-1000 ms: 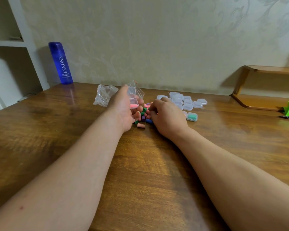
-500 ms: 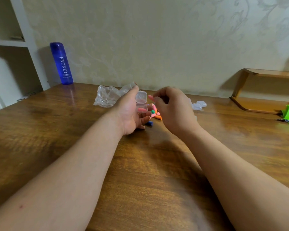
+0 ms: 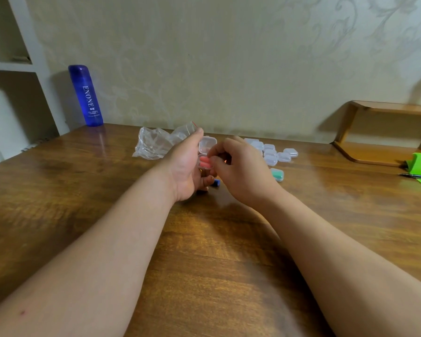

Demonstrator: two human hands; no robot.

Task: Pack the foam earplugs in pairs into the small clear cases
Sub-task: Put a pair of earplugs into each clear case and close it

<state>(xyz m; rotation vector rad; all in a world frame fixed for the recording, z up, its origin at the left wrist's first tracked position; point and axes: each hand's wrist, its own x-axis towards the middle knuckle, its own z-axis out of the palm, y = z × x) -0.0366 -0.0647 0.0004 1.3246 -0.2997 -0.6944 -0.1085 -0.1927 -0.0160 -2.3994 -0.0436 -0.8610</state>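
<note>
While our left hand [image 3: 187, 166] cradles an open clear case [image 3: 206, 154] toward the far edge of the surface [image 3: 204, 251], its grip curled around the base with the hinged lid tipped up, our right hand [image 3: 241, 171] presses pinched fingertips [image 3: 213, 161] onto the pink earplugs [image 3: 204, 162] lying inside. We judge the foam light, soft and springy: it squashes under a pinch and wants to rebound, so each plug is best taken at its middle and pushed down flat before the lid shuts. The case looks thin and slick, safest held by its side walls. Half a second earlier the right hand hung just beside the lid with a pink plug at its fingertips; now it sits lower, at the case's mouth. Whether both plugs are fully seated we cannot tell, as the fingers cover part of the case. Empty cases [image 3: 270, 152] and one filled green case [image 3: 277, 174] wait to the right; a blue earplug [image 3: 216, 183] lies below the hands.
</note>
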